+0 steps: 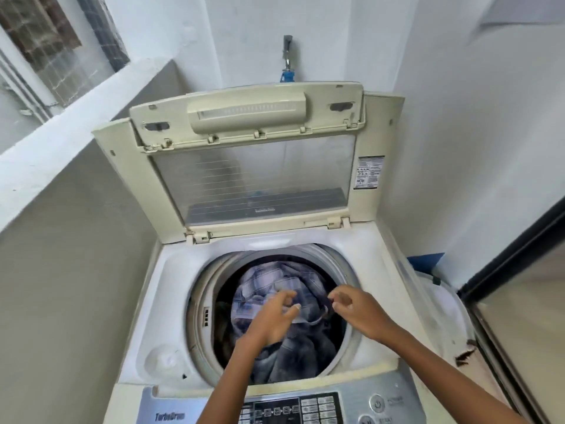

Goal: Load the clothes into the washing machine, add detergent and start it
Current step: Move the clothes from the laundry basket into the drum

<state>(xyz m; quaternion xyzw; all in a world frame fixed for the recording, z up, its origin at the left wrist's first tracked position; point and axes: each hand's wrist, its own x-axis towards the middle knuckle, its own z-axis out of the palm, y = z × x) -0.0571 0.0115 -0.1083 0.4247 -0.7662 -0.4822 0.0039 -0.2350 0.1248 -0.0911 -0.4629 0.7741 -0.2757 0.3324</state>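
Note:
A cream top-load washing machine [171, 270] stands with its lid [253, 179] raised. Its drum [211, 280] holds clothes: a pale checked shirt [263, 280] on top and a dark blue garment [302, 350] below and to the right. Both my hands hang over the drum. My left hand [272, 319] hovers above the checked shirt, fingers loose and spread, holding nothing. My right hand [354, 310] has curled fingers, and its thumb and forefinger pinch an edge of the dark garment. The grey control panel [382, 393] with its buttons runs along the near edge. No detergent is in view.
A tap with a blue fitting [287, 61] sticks out of the wall behind the lid. A white bag or basket [440, 301] sits on the right, next to a dark-framed door [519, 255]. On the left a low wall and a window ledge [61, 142] close in.

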